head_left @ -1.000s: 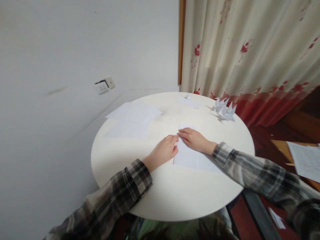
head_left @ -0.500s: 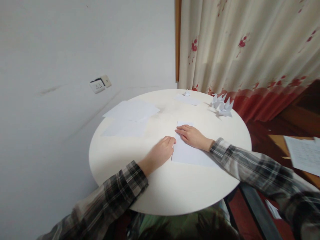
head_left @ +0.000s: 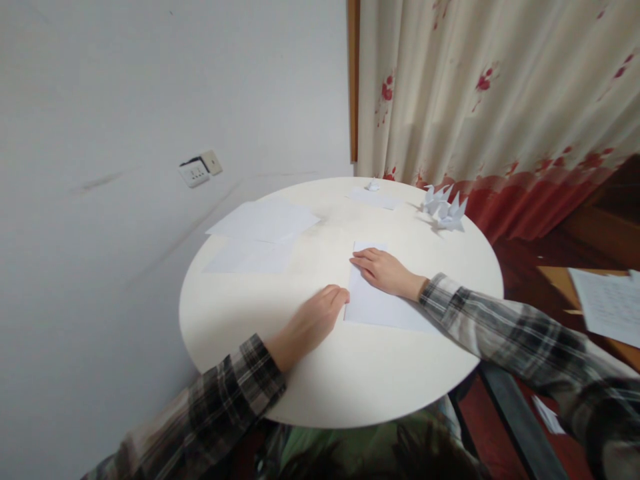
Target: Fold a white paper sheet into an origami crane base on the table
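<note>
A white sheet of paper [head_left: 387, 310] lies on the round white table, its left edge straight and looking folded over. My right hand [head_left: 385, 272] rests flat on its upper part, fingers stretched toward the left edge. At that left edge, lower down, is my left hand [head_left: 320, 313], slightly blurred. Its fingers are curled and pressed together, the tips closed at the paper's edge. The undersides of the left fingers are hidden.
Several loose white sheets [head_left: 263, 220] lie at the table's left. Folded paper cranes [head_left: 447, 210] stand at the back right. A small folded paper piece [head_left: 373, 186] and another sheet [head_left: 377, 199] sit near the far edge. The wall [head_left: 100, 267] borders the left side.
My left hand has slid down along the paper's left edge, toward me. My right hand has stayed in place on the sheet.
</note>
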`<state>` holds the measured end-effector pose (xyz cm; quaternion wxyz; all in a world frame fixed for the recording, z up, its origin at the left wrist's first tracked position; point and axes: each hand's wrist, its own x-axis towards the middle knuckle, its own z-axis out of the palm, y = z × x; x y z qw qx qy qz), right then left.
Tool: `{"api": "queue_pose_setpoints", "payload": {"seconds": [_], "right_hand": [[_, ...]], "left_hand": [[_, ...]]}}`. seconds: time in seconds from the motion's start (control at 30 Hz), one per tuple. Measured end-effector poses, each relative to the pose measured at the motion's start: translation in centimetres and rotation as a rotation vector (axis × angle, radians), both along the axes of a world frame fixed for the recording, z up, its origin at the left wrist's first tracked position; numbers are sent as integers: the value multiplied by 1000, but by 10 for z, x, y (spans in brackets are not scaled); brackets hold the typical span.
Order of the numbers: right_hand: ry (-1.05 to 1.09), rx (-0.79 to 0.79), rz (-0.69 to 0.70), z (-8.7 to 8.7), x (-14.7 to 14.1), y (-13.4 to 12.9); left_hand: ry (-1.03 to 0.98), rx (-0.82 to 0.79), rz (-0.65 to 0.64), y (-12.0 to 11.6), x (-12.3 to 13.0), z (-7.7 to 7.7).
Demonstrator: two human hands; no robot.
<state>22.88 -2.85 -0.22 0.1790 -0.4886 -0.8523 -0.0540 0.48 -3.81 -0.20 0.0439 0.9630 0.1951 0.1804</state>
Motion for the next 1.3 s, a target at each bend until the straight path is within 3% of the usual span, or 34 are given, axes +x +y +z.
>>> {"api": "queue_pose_setpoints", "payload": {"seconds": [0.37,0.83,1.03,1.2,1.3], "right_hand": [[2,7,5,-2,0,1],[-14,4,1,0,0,0],[-8,13,8,-2,0,1],[0,30,14,-4,1,3],[11,27,15,-5,1,3]], "left_hand": [[19,-54,-6,-18,-12,6],[-12,77,-107,-34,-27,5],[-20,47,-112,-40,-29,11],[-58,-8,-119,-35,-29,12],[-127,-8,-21,-20,-21,10]]}}
